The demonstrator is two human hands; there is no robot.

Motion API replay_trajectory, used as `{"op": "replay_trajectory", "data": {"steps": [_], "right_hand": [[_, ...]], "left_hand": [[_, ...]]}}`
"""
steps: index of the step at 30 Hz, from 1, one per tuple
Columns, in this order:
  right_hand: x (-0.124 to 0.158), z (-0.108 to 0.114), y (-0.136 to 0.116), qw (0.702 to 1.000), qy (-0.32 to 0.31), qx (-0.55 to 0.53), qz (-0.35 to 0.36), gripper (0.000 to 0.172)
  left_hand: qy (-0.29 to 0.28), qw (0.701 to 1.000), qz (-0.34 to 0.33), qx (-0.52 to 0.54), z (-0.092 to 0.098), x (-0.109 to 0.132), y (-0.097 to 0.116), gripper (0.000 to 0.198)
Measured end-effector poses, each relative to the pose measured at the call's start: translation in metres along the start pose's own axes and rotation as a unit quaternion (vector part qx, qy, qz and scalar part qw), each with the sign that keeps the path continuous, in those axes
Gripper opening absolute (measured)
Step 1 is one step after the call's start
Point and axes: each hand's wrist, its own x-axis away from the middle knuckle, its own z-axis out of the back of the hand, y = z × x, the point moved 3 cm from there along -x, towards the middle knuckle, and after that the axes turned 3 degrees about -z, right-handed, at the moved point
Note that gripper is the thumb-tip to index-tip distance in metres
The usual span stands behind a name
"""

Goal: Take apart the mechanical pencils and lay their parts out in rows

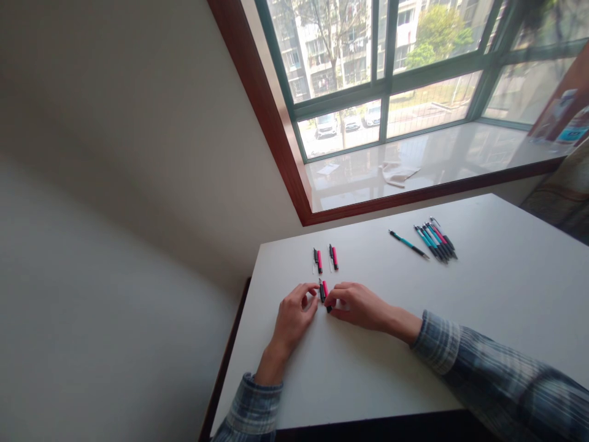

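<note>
Both forearms in plaid sleeves rest on the smooth white table, hands meeting near its far left corner. The left hand and right hand each pinch one pink-and-black pen between fingertips, the pen lying between them on the tabletop. Two matching pink pens lie just beyond; a cluster of teal pens sits well apart.

My one head cam looks forward and down, tilted, over the table toward the window; hands sit mid-distance, low centre.
</note>
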Motion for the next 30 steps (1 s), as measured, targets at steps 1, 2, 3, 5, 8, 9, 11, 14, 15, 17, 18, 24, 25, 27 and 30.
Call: {"op": "replay_trajectory", "data": {"steps": [1, 2, 3, 5, 8, 9, 11, 14, 15, 17, 18, 24, 25, 27, 30], "right_hand": [[0.0, -0.0005, 0.0005, 1.0, 0.0, 0.0, 0.002, 0.019], [0.0, -0.0011, 0.0011, 1.0, 0.001, -0.001, 0.003, 0.019], [-0.0001, -0.0017, 0.0018, 1.0, 0.002, -0.001, 0.003, 0.019], [-0.0004, -0.0026, 0.0029, 1.0, 0.002, -0.002, 0.004, 0.019], [-0.0007, -0.0028, 0.0036, 1.0, 0.001, -0.003, 0.0, 0.019], [-0.0006, -0.0026, 0.0034, 1.0, 0.0, -0.003, -0.001, 0.019], [-0.0004, -0.0016, 0.0026, 1.0, 0.001, -0.004, -0.005, 0.02], [0.0004, 0.001, 0.0006, 1.0, 0.005, -0.013, -0.009, 0.02], [0.0007, 0.0019, 0.0, 1.0, 0.006, -0.017, -0.011, 0.021], [0.0012, 0.0034, -0.0004, 1.0, 0.006, -0.024, -0.012, 0.022], [0.0013, 0.0039, -0.0004, 1.0, 0.006, -0.027, -0.012, 0.023], [0.0011, 0.0037, 0.0026, 0.999, 0.014, -0.035, 0.002, 0.032], [0.001, 0.0032, 0.0033, 0.999, 0.015, -0.035, 0.001, 0.033], [0.0011, 0.002, 0.0047, 0.999, 0.016, -0.032, -0.001, 0.032], [0.0016, 0.0008, 0.0053, 1.0, 0.011, -0.028, -0.002, 0.031]], "left_hand": [[0.0, 1.0, 0.001, 0.001, 0.0, -0.0002, 0.0001, 0.024], [0.0, 1.0, 0.001, 0.001, 0.0001, -0.0005, 0.0003, 0.024], [0.0, 1.0, 0.001, 0.001, 0.0002, -0.0007, 0.0005, 0.024], [0.001, 1.0, 0.001, 0.0, 0.0003, -0.001, 0.0008, 0.024], [0.003, 1.0, -0.002, -0.005, 0.0, -0.0012, 0.0003, 0.024], [0.003, 1.0, -0.002, -0.004, -0.0002, -0.0012, -0.0002, 0.025], [0.005, 1.0, -0.003, -0.001, -0.0006, -0.0013, -0.0013, 0.026], [0.012, 1.0, 0.0, 0.004, -0.0006, -0.0018, -0.0027, 0.028], [0.013, 1.0, 0.0, 0.005, -0.0005, -0.002, -0.0031, 0.028], [0.015, 1.0, 0.001, 0.007, -0.0002, -0.0024, -0.0038, 0.03], [0.017, 1.0, 0.002, 0.007, 0.0, -0.0026, -0.0043, 0.03], [0.027, 1.0, 0.012, -0.007, 0.0, -0.0042, -0.0065, 0.029], [0.027, 1.0, 0.011, -0.01, -0.0002, -0.0046, -0.0064, 0.03], [0.027, 1.0, 0.01, -0.014, -0.0007, -0.0055, -0.0059, 0.03], [0.029, 0.999, 0.014, -0.012, -0.001, -0.0066, -0.0049, 0.032]]}}
